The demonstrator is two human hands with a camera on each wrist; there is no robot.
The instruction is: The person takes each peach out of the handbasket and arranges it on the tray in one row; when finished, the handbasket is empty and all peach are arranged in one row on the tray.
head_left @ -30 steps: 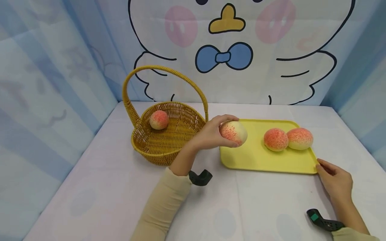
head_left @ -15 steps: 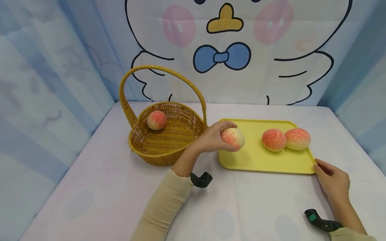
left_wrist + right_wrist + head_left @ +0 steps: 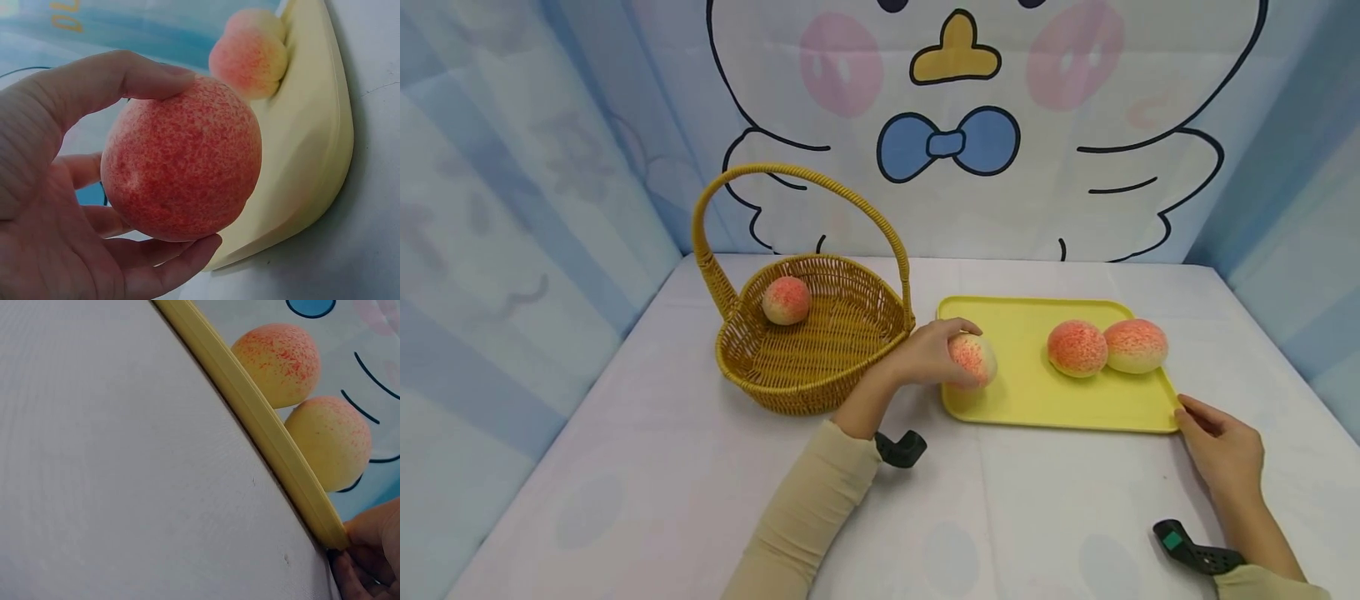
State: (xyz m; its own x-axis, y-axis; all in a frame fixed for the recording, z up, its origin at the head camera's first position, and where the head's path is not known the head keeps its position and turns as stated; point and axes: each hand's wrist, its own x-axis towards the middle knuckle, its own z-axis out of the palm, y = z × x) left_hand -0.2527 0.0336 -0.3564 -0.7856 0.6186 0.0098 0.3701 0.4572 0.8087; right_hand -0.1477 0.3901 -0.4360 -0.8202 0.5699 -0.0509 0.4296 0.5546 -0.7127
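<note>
My left hand (image 3: 934,354) grips a peach (image 3: 973,360) over the left end of the yellow tray (image 3: 1015,408). In the left wrist view the thumb lies along one side of this peach (image 3: 184,162), with fingers curled round the other. My right hand (image 3: 1221,450) pinches the tray's near right corner; the right wrist view shows thumb and fingers at the rim (image 3: 269,434). Two more peaches, a redder one (image 3: 1077,349) and a paler one (image 3: 1137,346), sit side by side at the tray's right end.
Left of the tray stands a wicker basket (image 3: 805,387) with a tall arched handle (image 3: 805,173). One peach (image 3: 786,301) lies in it, toward the back left. My left forearm passes close by the basket's right side. A printed curtain (image 3: 962,217) hangs behind the table.
My left hand has lowered the peach toward the left end of the tray. The right hand stays at the tray's corner. The whole head view has shifted slightly left.
</note>
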